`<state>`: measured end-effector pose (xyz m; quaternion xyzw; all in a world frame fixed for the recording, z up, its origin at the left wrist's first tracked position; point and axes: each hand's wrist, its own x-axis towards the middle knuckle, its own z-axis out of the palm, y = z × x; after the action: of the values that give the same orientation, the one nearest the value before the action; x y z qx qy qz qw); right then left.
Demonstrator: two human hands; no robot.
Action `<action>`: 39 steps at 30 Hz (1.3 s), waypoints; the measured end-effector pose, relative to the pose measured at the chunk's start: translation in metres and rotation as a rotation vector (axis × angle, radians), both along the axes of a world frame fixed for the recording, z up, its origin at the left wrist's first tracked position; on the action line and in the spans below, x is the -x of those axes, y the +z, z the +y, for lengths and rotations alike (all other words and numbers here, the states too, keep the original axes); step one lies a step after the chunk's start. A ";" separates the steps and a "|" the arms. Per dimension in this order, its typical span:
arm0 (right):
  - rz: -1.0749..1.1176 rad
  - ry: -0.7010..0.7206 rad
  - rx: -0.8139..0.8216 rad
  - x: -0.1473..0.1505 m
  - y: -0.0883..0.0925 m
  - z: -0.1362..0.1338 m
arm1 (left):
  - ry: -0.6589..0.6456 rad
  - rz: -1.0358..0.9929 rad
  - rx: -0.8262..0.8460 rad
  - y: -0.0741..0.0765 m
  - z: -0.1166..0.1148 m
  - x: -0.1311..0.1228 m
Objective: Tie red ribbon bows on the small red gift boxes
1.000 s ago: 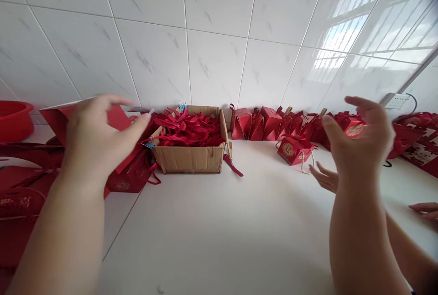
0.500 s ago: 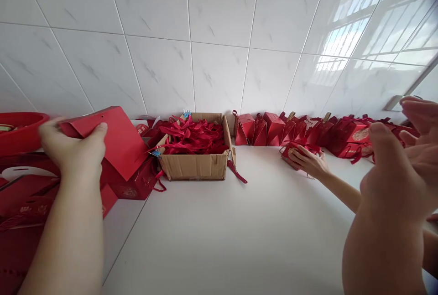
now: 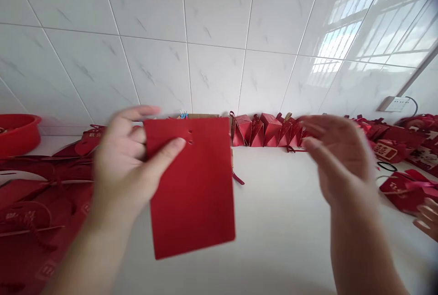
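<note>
My left hand (image 3: pixel 130 167) grips a flat red paper bag (image 3: pixel 193 194) by its upper left corner and holds it upright in front of me, over the white surface. Two small holes show near the bag's top edge. My right hand (image 3: pixel 337 158) hovers to the right of the bag with its fingers spread, holding nothing and slightly blurred. The bag hides most of a cardboard box (image 3: pixel 205 116) behind it.
Several folded red gift boxes (image 3: pixel 270 128) line the tiled wall. More flat red bags (image 3: pixel 37 194) lie at the left, beside a red basin (image 3: pixel 17 133). Another person's fingers (image 3: pixel 427 217) rest near a red box (image 3: pixel 407 188) at the right edge.
My left hand has lifted the red bag from the left pile to the centre. My right hand has swung left toward it. The other person's hand has drawn back to the right.
</note>
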<state>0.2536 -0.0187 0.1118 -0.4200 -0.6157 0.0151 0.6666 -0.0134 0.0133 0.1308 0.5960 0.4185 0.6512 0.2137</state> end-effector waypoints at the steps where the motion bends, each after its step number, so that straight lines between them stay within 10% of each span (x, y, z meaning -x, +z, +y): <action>1: -0.020 0.122 0.098 0.005 -0.002 0.001 | -0.111 -0.060 0.039 -0.002 -0.003 -0.012; 4: -0.100 0.372 0.328 0.017 -0.009 0.006 | -0.347 -0.049 0.153 -0.014 -0.006 -0.033; 10: -0.097 0.578 0.510 0.022 -0.018 0.023 | -0.355 0.098 0.121 -0.039 0.007 -0.047; 24: -0.055 -0.497 0.537 -0.076 -0.054 0.090 | 0.092 1.092 0.069 -0.068 0.073 -0.011; 39: -0.121 -0.666 0.664 -0.100 -0.062 0.094 | 0.307 1.197 -0.201 -0.128 0.030 -0.005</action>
<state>0.3541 0.0750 0.0503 -0.7851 -0.4470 -0.0281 0.4277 -0.0089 0.0438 0.0023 0.8076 0.4834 0.2638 -0.2109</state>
